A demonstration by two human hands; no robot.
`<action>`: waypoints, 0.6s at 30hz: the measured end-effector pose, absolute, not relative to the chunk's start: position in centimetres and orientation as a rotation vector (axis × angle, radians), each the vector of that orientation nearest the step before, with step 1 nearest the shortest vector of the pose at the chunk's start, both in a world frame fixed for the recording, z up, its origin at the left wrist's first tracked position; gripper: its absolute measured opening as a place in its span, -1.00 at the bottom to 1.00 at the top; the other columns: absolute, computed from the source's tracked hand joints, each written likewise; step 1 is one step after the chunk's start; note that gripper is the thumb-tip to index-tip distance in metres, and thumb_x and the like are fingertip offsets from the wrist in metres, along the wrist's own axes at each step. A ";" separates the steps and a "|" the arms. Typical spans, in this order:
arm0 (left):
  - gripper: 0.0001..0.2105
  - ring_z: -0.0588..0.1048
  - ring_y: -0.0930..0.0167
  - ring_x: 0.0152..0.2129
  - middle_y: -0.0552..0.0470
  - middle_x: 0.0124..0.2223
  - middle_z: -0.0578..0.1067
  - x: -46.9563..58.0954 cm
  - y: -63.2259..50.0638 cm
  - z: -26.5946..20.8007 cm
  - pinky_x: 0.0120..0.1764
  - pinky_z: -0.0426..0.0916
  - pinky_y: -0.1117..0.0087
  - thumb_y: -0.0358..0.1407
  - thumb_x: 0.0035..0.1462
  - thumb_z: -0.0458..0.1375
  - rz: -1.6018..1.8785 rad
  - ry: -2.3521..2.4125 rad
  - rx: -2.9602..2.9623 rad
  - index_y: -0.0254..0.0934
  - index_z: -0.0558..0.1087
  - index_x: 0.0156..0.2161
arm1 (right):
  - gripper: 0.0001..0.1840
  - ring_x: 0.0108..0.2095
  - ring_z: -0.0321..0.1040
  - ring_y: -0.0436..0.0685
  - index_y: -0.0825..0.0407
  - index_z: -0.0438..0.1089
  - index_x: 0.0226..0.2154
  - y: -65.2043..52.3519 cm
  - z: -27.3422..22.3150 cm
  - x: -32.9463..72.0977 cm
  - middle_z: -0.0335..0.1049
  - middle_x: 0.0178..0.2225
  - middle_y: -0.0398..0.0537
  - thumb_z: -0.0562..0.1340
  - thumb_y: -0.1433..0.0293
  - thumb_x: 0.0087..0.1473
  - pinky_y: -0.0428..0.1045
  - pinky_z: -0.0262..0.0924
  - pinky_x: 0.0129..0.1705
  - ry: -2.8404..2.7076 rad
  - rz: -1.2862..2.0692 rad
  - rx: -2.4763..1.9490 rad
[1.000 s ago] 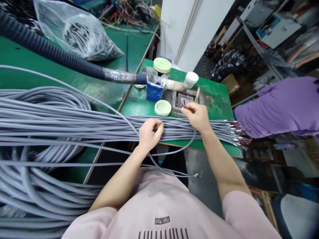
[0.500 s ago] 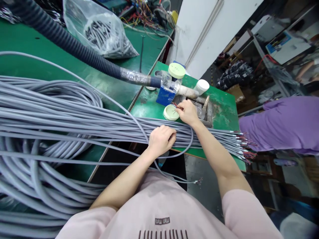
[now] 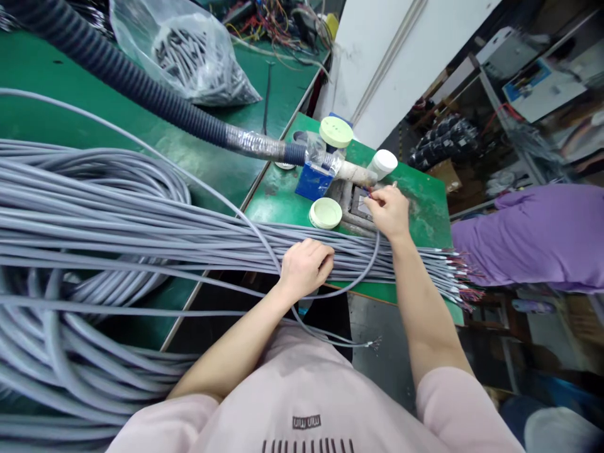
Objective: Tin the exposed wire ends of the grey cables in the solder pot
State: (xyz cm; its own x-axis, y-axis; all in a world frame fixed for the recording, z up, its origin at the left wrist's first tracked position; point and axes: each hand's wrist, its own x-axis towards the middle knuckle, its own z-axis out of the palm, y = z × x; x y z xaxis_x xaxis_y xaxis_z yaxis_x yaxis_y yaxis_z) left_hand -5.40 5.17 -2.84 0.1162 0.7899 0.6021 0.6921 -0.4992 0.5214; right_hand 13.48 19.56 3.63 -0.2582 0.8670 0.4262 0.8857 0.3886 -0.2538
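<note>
My right hand (image 3: 391, 211) pinches the end of a grey cable, its thin coloured wires (image 3: 368, 192) pointing over a small metal pot (image 3: 361, 202) with a dull silvery surface. From that hand the grey cable (image 3: 365, 270) loops down and back to the left. My left hand (image 3: 306, 267) is closed and rests on a thick bundle of grey cables (image 3: 221, 239); its fingertips are hidden underneath, so what it grips does not show. An open round tub (image 3: 325, 214) with a pale yellow-green inside stands just left of the pot.
A black corrugated hose (image 3: 189, 119) reaches over the bench to a pale pipe beside a blue box (image 3: 314, 181). Behind stand a yellow-green lid (image 3: 336, 131) and a white tub (image 3: 383, 163). A plastic bag (image 3: 207, 63) holds cut grey pieces. A person in purple (image 3: 533, 236) is at right.
My right hand has moved right, carrying the wire ends from above the open tub to above the metal pot. The left hand has stayed on the bundle.
</note>
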 end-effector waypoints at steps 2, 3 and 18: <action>-0.89 0.38 0.43 -0.43 0.08 -0.41 0.50 -5.4 5.2 -2.8 -0.38 0.14 0.38 -0.38 0.15 0.06 1.335 1.519 2.271 -0.24 0.43 -0.35 | -0.82 -0.47 0.11 0.08 0.04 0.31 -0.66 20.1 3.2 15.5 0.17 -0.59 -0.14 0.20 0.37 -0.11 -0.01 0.00 -0.37 -2.030 -0.083 -1.614; -0.90 0.38 0.43 -0.44 0.09 -0.41 0.50 -5.4 5.2 -2.8 -0.38 0.15 0.38 -0.38 0.15 0.06 1.336 1.521 2.275 -0.24 0.43 -0.35 | -0.82 -0.48 0.11 0.08 0.04 0.29 -0.67 20.4 2.9 16.4 0.16 -0.59 -0.14 0.20 0.38 -0.13 -0.01 0.00 -0.38 -1.981 -0.091 -1.679; -0.91 0.37 0.43 -0.46 0.08 -0.43 0.51 -5.5 5.2 -2.7 -0.37 0.18 0.40 -0.39 0.13 0.08 1.352 1.475 2.255 -0.25 0.42 -0.36 | -0.84 -0.31 0.23 0.21 0.08 0.43 -0.52 22.1 0.3 18.1 0.37 -0.40 0.07 0.17 0.37 -0.08 0.03 0.08 -0.27 -1.931 -0.074 -2.069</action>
State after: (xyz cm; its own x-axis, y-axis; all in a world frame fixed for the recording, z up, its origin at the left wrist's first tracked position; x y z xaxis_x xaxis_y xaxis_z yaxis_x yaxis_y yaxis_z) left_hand -5.51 5.16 -2.69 0.1222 0.7860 0.6061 0.6723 -0.5148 0.5320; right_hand 18.15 22.13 0.27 0.0904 0.9652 0.2455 0.9811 -0.0439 -0.1885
